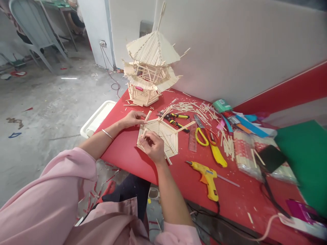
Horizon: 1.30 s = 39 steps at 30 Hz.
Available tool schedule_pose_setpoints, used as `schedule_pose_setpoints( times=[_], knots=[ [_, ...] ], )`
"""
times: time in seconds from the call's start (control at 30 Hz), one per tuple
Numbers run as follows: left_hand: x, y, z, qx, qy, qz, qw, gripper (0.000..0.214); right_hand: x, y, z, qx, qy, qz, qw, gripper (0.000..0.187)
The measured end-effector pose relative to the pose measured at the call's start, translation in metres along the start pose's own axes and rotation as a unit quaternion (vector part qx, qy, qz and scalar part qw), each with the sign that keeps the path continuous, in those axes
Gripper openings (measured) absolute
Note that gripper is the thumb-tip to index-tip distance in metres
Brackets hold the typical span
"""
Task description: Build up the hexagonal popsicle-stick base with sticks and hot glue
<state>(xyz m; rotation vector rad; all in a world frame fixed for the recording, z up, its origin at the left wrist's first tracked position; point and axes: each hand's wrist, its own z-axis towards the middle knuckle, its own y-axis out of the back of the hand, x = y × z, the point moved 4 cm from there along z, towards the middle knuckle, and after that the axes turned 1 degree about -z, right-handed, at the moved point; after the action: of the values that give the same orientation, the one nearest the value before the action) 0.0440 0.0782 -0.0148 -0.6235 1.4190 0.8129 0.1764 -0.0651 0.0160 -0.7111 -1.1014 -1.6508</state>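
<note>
Left hand (133, 119): forearm stretched forward, wrist straight, grip pinching short stick (148, 115). Right hand (154, 147): wrist bent, palm down, curled onto stick panel (168, 134), grip closure unclear. Panel flat on counter (122, 153), under right grip, beside left.

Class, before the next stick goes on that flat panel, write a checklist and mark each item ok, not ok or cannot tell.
1. The stick panel lies flat on the red table: ok.
2. The right hand rests on the stick panel: ok.
3. The left hand pinches a stick at the panel's edge: ok.
4. The glue gun lies near the right hand: ok.
5. Glue on the stick: cannot tell.
</note>
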Motion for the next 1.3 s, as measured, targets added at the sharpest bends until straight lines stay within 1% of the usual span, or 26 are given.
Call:
schedule_pose_setpoints(
  times=[0.2,0.37,0.67,1.03,1.3],
  knots=[
    [-0.0035,-0.0016,-0.0002,0.013,0.011,-0.024,1.0,0.048,-0.0015,0.0004,-0.0006,0.005,-0.002,-0.018,1.0,0.018],
    [-0.0045,-0.0003,-0.0001,0.006,0.004,-0.018,1.0,0.044,0.0001,0.001,-0.0003,0.006,0.007,-0.024,1.0,0.018],
    [-0.0029,0.0008,0.0002,-0.001,0.0,0.0,1.0,0.043,-0.0019,0.0001,-0.0017,0.004,-0.004,-0.016,1.0,0.018],
    [-0.0031,-0.0002,0.0015,0.001,0.006,-0.015,1.0,0.045,-0.0019,0.0009,-0.0011,0.002,0.013,-0.028,1.0,0.02],
    [-0.0064,-0.0007,0.001,0.004,0.013,-0.017,1.0,0.046,-0.0024,0.0004,-0.0018,0.006,0.012,-0.032,0.999,0.019]
  ],
)
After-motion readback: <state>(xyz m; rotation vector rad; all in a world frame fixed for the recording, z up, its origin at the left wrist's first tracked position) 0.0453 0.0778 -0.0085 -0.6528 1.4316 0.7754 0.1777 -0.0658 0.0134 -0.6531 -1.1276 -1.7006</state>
